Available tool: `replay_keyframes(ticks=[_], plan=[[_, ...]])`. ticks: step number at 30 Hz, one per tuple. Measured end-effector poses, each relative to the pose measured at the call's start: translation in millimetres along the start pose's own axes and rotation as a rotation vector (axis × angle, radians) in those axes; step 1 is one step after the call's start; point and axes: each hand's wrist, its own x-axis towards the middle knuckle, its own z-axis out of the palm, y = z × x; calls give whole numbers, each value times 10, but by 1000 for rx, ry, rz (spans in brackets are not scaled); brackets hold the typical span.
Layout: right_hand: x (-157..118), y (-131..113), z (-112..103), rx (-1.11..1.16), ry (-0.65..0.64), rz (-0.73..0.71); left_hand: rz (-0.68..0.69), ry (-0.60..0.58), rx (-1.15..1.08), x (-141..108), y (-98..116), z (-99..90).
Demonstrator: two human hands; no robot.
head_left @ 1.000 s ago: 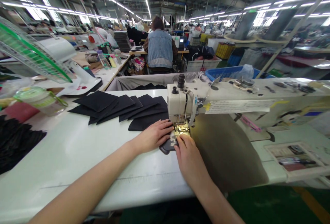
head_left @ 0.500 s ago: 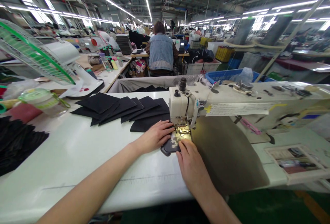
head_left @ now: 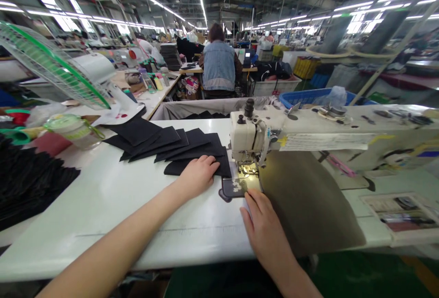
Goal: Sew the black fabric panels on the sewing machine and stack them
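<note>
My left hand (head_left: 198, 175) rests on the right end of a fanned row of black fabric pieces (head_left: 168, 140), its fingers bent and close together over the cloth; whether it pinches a piece is hidden. To the right stands a white sewing machine (head_left: 250, 135), with a lit metal needle plate (head_left: 249, 174) under its head. My right hand (head_left: 262, 215) lies just in front of that plate, fingertips at its near edge. The thumb is apart from the fingers, and no cloth shows in this hand.
A fan (head_left: 92, 76) and a lidded cup (head_left: 73, 128) stand at the left, beside a heap of black fabric (head_left: 30, 179). Beyond the machine is a blue basket (head_left: 308, 96). A person in a denim vest (head_left: 218, 67) sits with their back to me.
My left hand has moved left from the needle plate onto the black pieces. My right hand has drawn slightly back toward me, its thumb wider apart. The view has shifted slightly.
</note>
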Motion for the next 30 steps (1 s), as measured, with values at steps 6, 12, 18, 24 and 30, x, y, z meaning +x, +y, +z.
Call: replay_keyframes(ticks=[6,12,18,24,30], plan=[[9,-14,-30,27,-4,-4,-224,398,-499,-94,42,-181],[40,-34,-75,61,-28,9,-394,533,-986,-386,185,-84],[75,-53,-131,126,-43,20,-21,118,-263,-746,734,155],[93,-117,-241,356,-110,-64,-175,79,-121,-561,789,156],[27,-58,-194,331,21,113,-635,685,-1310,-443,519,-383]])
